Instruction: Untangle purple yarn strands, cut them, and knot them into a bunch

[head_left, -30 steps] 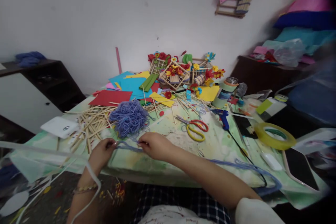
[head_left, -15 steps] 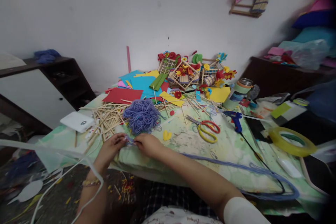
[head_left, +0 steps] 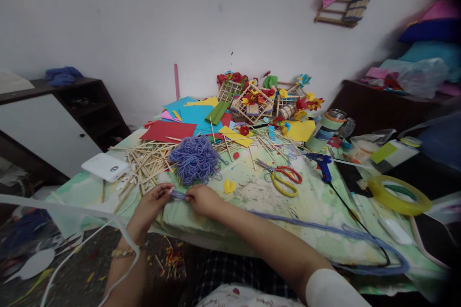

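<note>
A short stretch of purple yarn point(head_left: 178, 194) runs between my two hands at the table's front edge. My left hand point(head_left: 157, 200) pinches its left end, fingers curled. On the right end, my right hand point(head_left: 201, 198) is closed in a pinch, seen from the back. Just behind the hands sits a loose heap of purple yarn point(head_left: 196, 159). A long bundle of yarn strands point(head_left: 309, 223) passes behind my right forearm and loops at the table's right side.
Wooden sticks point(head_left: 144, 163) lie left of the heap. Scissors point(head_left: 279, 177), a blue glue gun point(head_left: 324, 165) and a tape roll point(head_left: 399, 194) lie rightward. Coloured paper point(head_left: 201, 117) and stick frames with paper flowers point(head_left: 254, 103) fill the back. A white cable point(head_left: 122, 230) hangs at left.
My right hand has shifted very slightly right, and the yarn between the hands looks straighter. Both hands keep their pinch; the things on the table stay put.
</note>
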Tool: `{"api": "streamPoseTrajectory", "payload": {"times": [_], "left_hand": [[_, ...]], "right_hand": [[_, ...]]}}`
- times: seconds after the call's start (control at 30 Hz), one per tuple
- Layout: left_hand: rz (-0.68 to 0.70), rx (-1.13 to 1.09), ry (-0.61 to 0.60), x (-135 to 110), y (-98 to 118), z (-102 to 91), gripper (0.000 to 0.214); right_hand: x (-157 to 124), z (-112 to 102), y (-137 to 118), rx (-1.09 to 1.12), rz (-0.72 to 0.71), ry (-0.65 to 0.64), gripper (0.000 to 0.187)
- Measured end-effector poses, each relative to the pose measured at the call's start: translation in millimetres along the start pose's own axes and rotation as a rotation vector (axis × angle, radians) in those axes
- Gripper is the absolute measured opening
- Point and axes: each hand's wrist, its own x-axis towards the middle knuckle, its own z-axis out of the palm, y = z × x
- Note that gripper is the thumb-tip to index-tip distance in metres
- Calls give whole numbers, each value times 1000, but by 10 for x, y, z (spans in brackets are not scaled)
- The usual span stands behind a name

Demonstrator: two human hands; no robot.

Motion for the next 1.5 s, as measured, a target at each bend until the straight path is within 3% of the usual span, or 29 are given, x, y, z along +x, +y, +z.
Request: {"api": "streamPoseTrajectory", "payload": {"times": [0.33,0.6,0.97,1.5], "left_hand": [[-31,4,10,-3,37,-4,53],[-70,28,-76,-4,49,-51,55],[-41,21,-44,5,54,-37,53],[-111,114,-28,17,124,2,59]], "right_hand": [[46,-4,-49,-99,22,-53,23],[2,13,-99,-147,15,-21,23],[12,-6,-99,-155,11,-48,25],[76,-79,-157,-122,83,-120,27]]}}
